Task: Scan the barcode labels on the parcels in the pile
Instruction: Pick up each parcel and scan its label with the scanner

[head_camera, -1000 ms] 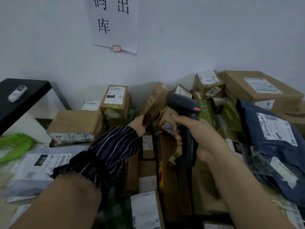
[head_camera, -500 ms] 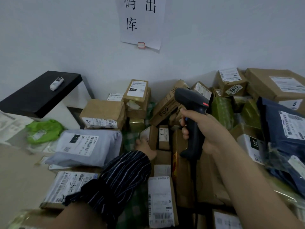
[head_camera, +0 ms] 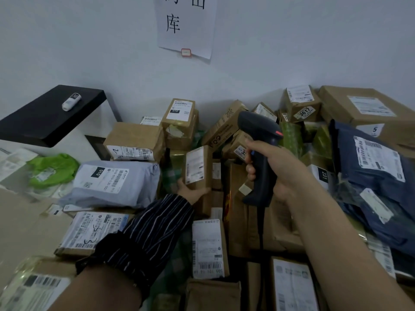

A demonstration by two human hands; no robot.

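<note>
A pile of cardboard boxes and mailer bags with white barcode labels fills the floor against the wall. My left hand grips the bottom of a small brown box and holds it upright in the middle of the pile, its white label facing me. My right hand grips the handle of a black barcode scanner, which hovers just right of and above that box, its head pointing left and down. The scanner's cable hangs down over the boxes below.
A black shelf with a small white device stands at the left. A grey mailer bag and a green bag lie left of centre. Dark blue bags are heaped at the right. A paper sign hangs on the wall.
My left hand came back from the far boxes, took hold of the small brown box and stood it upright. The view swung left and down; the scanner stayed raised.
</note>
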